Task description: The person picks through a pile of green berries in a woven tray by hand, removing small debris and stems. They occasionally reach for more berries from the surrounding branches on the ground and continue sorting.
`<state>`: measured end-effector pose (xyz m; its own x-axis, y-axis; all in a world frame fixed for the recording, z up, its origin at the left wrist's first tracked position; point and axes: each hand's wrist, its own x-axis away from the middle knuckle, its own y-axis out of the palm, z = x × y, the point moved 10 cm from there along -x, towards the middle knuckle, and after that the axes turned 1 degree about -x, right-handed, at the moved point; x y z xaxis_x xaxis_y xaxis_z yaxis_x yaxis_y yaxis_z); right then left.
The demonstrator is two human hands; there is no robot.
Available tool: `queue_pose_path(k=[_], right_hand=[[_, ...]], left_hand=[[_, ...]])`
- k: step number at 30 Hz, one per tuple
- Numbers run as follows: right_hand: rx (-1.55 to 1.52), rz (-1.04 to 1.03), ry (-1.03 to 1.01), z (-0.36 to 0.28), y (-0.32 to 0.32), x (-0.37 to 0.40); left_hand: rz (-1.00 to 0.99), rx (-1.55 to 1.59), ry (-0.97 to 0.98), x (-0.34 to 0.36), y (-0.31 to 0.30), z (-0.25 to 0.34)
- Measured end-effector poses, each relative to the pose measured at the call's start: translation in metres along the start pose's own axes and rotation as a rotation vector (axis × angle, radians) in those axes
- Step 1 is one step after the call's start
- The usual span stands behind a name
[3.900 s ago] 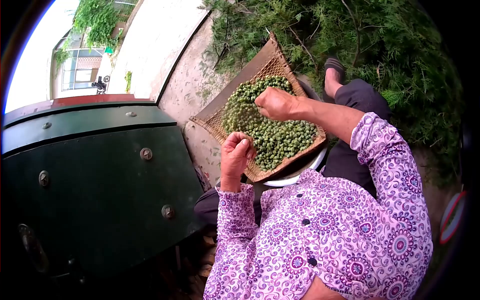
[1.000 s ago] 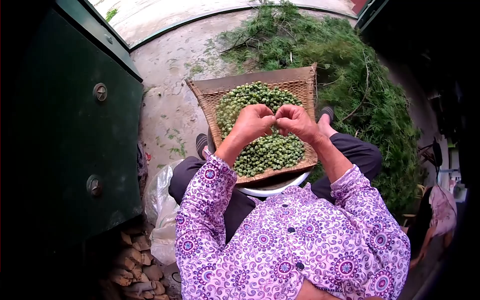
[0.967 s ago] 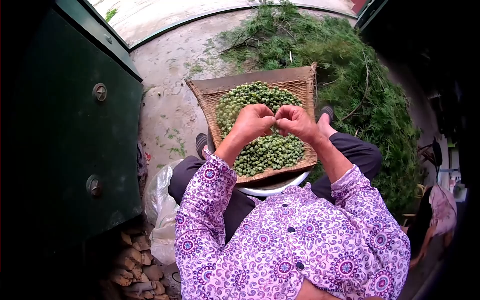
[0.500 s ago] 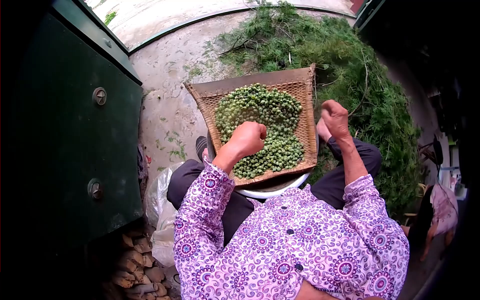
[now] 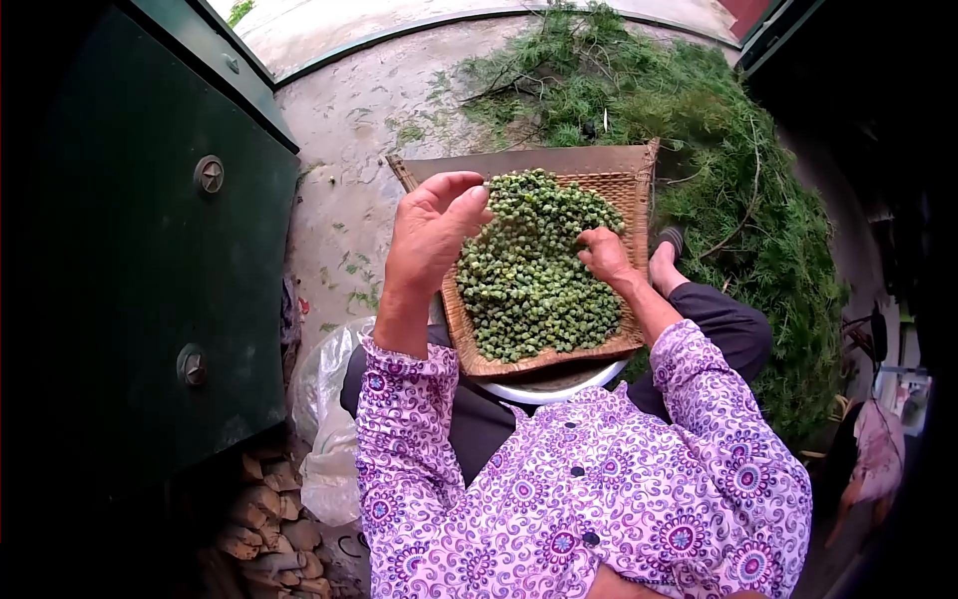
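Note:
A woven winnowing basket (image 5: 634,210) rests across a white-rimmed basin (image 5: 569,391) between my legs. Heaped inside it are many small, round green cones (image 5: 539,290). My left hand (image 5: 429,235) is raised over the basket's left side, thumb apart from the curved fingers, with nothing visible in it. Over the right part of the heap, my right hand (image 5: 607,255) has its fingertips drawn together at the cones. Whether it pinches one is too small to make out.
Cut green branches (image 5: 718,180) cover the floor beyond and right of the basket. A dark green metal door (image 5: 200,270) stands at left. Clear plastic bags (image 5: 329,439) and split firewood (image 5: 274,524) lie below it. A bare foot (image 5: 666,268) is beside the basket.
My left hand has lifted from over the cones toward the left, its thumb parting from the fingers. My right hand has come in from outside the basket's right edge to the heap.

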<state>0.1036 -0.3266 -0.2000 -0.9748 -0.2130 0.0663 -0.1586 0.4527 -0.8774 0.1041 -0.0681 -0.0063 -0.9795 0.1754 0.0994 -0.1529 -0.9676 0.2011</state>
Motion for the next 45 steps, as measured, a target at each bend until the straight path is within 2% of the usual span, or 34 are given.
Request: queue_pose_path(k=[4, 6, 7, 10, 12, 14, 16, 18, 19, 20, 24, 28, 32, 38, 41, 44, 45], right_hand=[[0.098, -0.005, 0.060, 0.000, 0.026, -0.019], [0.325, -0.039, 0.102, 0.010, 0.042, -0.028], [0.303, 0.036, 0.075, 0.004, 0.036, -0.026], [0.347, -0.017, 0.130, 0.012, 0.043, -0.023], [0.314, 0.000, 0.187, 0.031, 0.049, -0.017], [0.136, 0.100, 0.278, 0.035, 0.033, -0.002], [0.116, 0.073, 0.330, 0.049, 0.034, 0.008], [0.077, -0.020, 0.363, 0.056, 0.039, 0.021], [0.017, -0.157, 0.402, 0.057, 0.046, 0.024], [0.016, -0.152, 0.404, 0.056, 0.046, 0.023], [-0.087, -0.046, 0.160, 0.011, 0.049, -0.005], [0.048, -0.035, 0.078, -0.036, 0.055, -0.026], [0.185, -0.073, 0.115, -0.041, 0.070, -0.035], [0.233, -0.125, 0.133, -0.025, 0.086, -0.032], [-0.028, -0.013, 0.126, -0.016, 0.072, -0.014], [-0.153, 0.081, 0.092, 0.001, 0.065, -0.003], [-0.159, 0.055, 0.094, 0.002, 0.065, -0.001]], left_hand=[[0.092, 0.013, -0.005, 0.004, -0.018, -0.002], [0.108, 0.022, 0.010, 0.005, -0.022, 0.000], [0.115, 0.029, 0.003, 0.005, -0.025, 0.003], [0.106, 0.046, 0.022, 0.005, -0.024, 0.004], [0.104, 0.041, 0.009, 0.005, -0.023, 0.002], [0.098, 0.041, 0.007, 0.007, -0.022, 0.003], [0.091, 0.047, 0.008, 0.007, -0.020, 0.000], [0.077, 0.053, 0.007, 0.008, -0.016, -0.002], [0.073, 0.042, 0.010, 0.009, -0.014, -0.002], [0.069, 0.031, 0.014, 0.009, -0.013, -0.002], [0.036, -0.019, 0.019, 0.008, -0.004, -0.002], [0.042, 0.012, 0.015, 0.008, -0.006, 0.000], [0.070, 0.023, -0.004, 0.007, -0.011, 0.000], [0.051, 0.032, 0.015, 0.004, -0.008, 0.003], [0.045, 0.024, 0.020, 0.005, -0.006, 0.002], [0.023, 0.018, 0.012, 0.006, -0.001, -0.001], [0.015, 0.007, 0.009, 0.005, 0.001, -0.002]])
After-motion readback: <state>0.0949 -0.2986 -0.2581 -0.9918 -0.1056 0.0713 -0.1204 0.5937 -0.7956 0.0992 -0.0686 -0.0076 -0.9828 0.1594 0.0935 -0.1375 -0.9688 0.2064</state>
